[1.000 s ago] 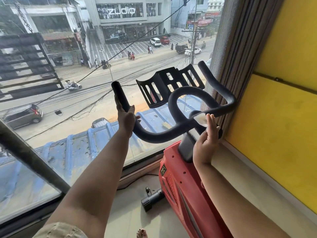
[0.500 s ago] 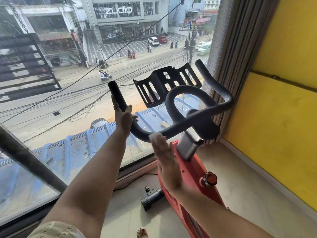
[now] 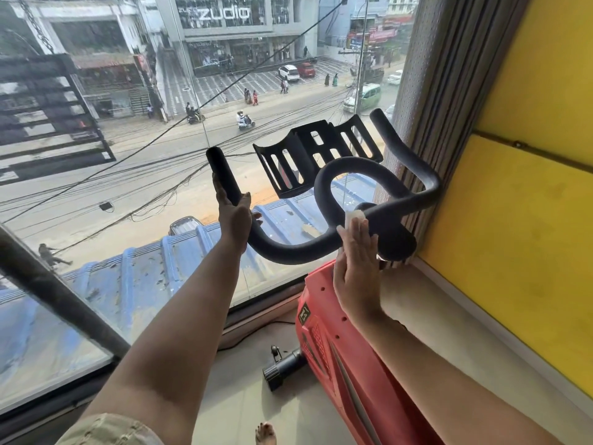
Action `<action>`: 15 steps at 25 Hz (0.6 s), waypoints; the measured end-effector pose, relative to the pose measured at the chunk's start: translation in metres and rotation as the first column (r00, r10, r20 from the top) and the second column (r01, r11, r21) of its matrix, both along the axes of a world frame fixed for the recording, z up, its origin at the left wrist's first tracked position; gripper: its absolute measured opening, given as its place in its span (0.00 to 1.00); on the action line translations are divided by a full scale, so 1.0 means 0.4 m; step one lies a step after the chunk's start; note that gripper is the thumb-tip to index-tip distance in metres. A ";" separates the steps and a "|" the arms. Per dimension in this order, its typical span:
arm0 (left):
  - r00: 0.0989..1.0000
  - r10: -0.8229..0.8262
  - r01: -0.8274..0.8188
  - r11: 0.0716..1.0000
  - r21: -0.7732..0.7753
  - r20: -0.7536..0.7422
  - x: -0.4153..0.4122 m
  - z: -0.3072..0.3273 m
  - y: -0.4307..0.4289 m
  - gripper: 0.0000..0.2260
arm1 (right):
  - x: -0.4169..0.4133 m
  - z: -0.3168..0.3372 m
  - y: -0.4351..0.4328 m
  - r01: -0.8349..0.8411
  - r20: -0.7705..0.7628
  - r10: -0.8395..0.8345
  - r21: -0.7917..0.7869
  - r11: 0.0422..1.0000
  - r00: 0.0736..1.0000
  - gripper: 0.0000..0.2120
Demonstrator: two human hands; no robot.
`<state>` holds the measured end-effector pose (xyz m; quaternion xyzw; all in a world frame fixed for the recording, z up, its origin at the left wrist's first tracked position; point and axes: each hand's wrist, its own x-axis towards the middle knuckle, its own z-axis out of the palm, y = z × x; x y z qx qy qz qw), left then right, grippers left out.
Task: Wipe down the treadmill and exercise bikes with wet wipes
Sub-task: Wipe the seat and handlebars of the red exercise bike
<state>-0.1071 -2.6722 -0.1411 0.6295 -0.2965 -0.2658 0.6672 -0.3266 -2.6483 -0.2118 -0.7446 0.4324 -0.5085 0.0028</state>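
A red exercise bike (image 3: 340, 358) stands by the window with black curved handlebars (image 3: 288, 252) and a black slotted tray (image 3: 308, 155) at their front. My left hand (image 3: 234, 216) grips the left handlebar grip. My right hand (image 3: 356, 264) lies flat with straight fingers against the middle of the bar. It presses a white wet wipe (image 3: 353, 218), which shows just past the fingertips.
A floor-to-ceiling glass window (image 3: 128, 187) is close in front, with a dark diagonal bar (image 3: 57, 290) at the left. A yellow wall (image 3: 519, 220) and a striped curtain (image 3: 430, 91) are close on the right. The bike's black foot (image 3: 282, 367) rests on the pale floor.
My right hand with the wipe slid left along the bar, then back right to the middle junction. My left hand kept its grip on the left handlebar.
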 end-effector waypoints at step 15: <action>1.000 -0.002 0.002 1.000 -0.010 -0.026 0.013 -0.018 -0.016 0.27 | 0.167 -0.007 0.099 -0.230 -0.174 0.197 -0.196 0.953 0.965 0.19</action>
